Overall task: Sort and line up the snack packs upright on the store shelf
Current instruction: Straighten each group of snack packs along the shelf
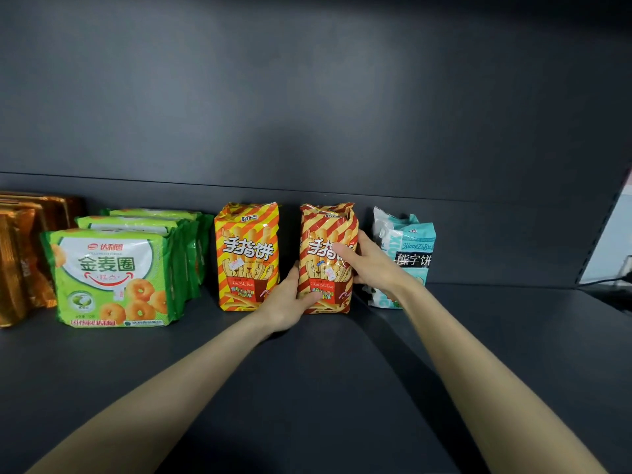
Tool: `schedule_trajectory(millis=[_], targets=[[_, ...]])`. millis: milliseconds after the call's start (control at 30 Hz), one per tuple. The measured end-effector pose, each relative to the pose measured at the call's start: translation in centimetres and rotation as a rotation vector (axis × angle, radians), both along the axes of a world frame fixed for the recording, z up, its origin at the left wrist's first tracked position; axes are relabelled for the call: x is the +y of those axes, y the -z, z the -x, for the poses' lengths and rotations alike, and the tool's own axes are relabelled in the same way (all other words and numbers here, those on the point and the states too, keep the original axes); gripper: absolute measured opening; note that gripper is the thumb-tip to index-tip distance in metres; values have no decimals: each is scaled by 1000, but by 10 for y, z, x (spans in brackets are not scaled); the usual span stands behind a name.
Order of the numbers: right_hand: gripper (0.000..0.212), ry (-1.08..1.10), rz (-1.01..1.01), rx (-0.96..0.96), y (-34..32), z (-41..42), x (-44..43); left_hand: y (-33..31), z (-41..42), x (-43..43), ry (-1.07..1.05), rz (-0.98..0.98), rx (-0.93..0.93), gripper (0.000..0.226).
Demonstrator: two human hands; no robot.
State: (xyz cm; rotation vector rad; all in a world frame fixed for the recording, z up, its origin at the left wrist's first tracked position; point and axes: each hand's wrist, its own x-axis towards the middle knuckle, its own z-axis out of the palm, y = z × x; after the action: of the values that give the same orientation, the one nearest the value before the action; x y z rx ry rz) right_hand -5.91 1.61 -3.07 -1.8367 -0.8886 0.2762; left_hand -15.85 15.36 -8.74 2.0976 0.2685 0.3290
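Gripping the upright red-striped pack (326, 258), both hands on shelf (307, 371).

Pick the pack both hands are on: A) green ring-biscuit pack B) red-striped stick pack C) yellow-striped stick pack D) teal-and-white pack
B: the left hand grips the red-striped stick pack low on its left edge, the right hand holds its right side.

Dark matte grey shelf board (325, 371) fills the view toward 6 o'clock and meets a back panel (307, 97) of the same grey rising to 12 o'clock, with one horizontal seam low across it. At 3 o'clock a dark upright (602, 227) ends the panel, with a pale wall (617, 241) beyond it.
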Motion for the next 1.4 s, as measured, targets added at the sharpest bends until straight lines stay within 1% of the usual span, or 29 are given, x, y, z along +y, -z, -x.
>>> schedule_trajectory(millis=[333,600,733,800,867,967,1100,1167,1267,1333,1400], targets=[[59,16,22,-20,2,0,4,2,-3,3,-6,50,-12,64],[61,51,80,-53,-3,3,2,1,-2,2,-11,6,0,63],[58,110,132,-129,-11,8,0,-2,2,-1,-26,-46,9,60],[57,134,160,-200,-15,12,-3,-5,6,-2,-37,-68,10,57],[61,156,188,-279,-20,17,-6,-7,11,-5,-44,-93,12,56],[73,170,225,-354,-24,24,-12,-12,22,-9,-73,-206,21,55],[76,174,294,-464,-29,36,-23,-17,41,-10,-106,-323,29,51],[73,183,341,-516,-29,41,-27,-18,53,-8,-134,-393,25,49],[62,215,414,-615,-29,50,-29,-18,73,-1,-207,-452,-18,41],[56,211,412,-656,-29,59,-28,-18,87,5,-268,-462,-42,37],[53,194,397,-657,-29,69,-23,-19,100,13,-324,-456,-64,36]])
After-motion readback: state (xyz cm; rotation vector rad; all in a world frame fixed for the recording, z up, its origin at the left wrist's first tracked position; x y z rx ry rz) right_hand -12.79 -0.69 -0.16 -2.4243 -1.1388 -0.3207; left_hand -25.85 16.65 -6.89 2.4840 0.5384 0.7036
